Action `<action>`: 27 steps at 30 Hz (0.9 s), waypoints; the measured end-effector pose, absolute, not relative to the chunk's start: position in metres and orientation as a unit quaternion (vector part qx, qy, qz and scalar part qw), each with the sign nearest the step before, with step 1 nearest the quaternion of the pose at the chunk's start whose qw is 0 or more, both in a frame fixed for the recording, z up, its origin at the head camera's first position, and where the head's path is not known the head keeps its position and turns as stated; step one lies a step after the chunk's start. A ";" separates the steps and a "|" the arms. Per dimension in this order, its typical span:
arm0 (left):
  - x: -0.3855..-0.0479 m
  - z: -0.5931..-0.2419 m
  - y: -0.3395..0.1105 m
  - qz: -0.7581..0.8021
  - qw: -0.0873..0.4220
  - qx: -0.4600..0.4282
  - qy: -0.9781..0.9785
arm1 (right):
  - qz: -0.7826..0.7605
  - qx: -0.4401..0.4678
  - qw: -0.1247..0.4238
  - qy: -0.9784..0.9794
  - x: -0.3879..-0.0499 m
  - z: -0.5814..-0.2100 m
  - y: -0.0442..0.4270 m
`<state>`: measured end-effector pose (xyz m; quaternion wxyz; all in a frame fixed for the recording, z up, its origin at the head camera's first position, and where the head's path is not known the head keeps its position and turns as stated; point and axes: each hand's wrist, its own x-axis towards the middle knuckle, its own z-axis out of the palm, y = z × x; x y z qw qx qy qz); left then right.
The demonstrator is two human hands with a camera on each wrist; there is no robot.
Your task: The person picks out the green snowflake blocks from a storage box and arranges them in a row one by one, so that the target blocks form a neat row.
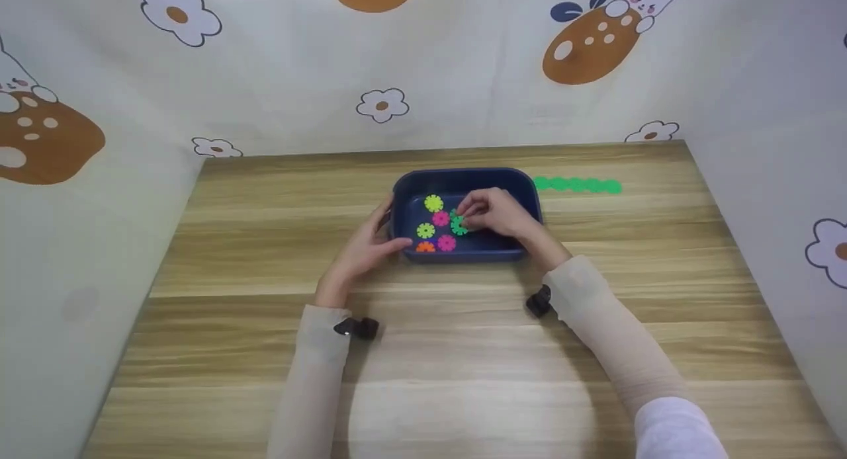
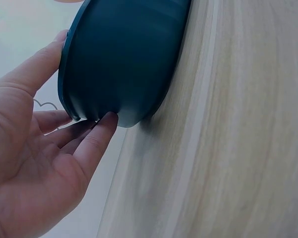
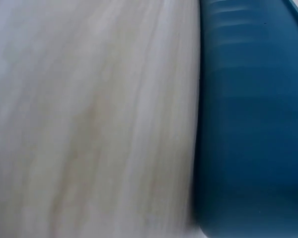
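A dark blue plastic box (image 1: 473,255) stands on the table, with notched plastic snowflake discs lying inside. My left hand (image 1: 362,247) grips its left end, the thumb over the rim and the fingers against the outer wall (image 2: 119,59). Over the box floor, my right hand (image 1: 496,213) has bent fingers and pinches at a green disc (image 1: 458,226); the fingertips partly cover it. To the left of them lie yellow discs (image 1: 433,203), pink discs (image 1: 441,218) and an orange disc (image 1: 425,247). The right wrist view shows the box's outer side (image 3: 253,124) but not the hand.
Behind and to the right of the box, a row of several joined green discs (image 1: 577,184) lies on the wood-grain table (image 1: 265,247). A patterned cloth (image 1: 298,82) hangs along the table's back and sides.
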<state>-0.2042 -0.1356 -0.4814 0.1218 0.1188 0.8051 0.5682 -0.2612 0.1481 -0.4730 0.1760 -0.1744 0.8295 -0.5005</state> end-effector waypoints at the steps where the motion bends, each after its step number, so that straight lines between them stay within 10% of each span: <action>1: -0.204 -0.481 -0.136 0.567 0.122 0.119 0.806 | -0.512 -0.172 0.179 0.822 -0.262 -0.473 0.148; 27: -0.204 -0.482 -0.136 0.576 0.126 0.120 0.799 | -0.641 -0.113 0.161 0.742 -0.264 -0.437 0.180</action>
